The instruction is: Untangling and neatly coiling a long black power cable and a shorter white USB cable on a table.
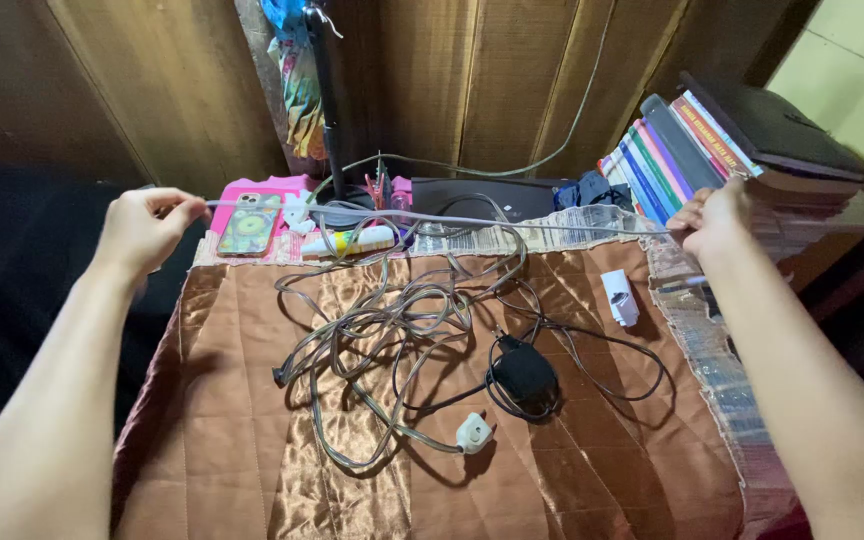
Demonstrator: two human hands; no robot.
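Stretching taut between both hands, a pale grey cable (432,218) runs level above the far edge of the brown satin quilted cloth (232,440). The left hand (142,232) pinches one end between thumb and fingers; the right hand (714,220) is closed around the other end — both clamped on the cable, well apart. Nearer the camera than the cable lies a tangle of grey cords (382,330), with a black power adapter (522,375) beside it and a small white inline switch (473,433) nearer still. A white plug (619,297) rests under the right hand. Beyond the cable — a phone in a colourful case (249,224) and leaning books (682,150).
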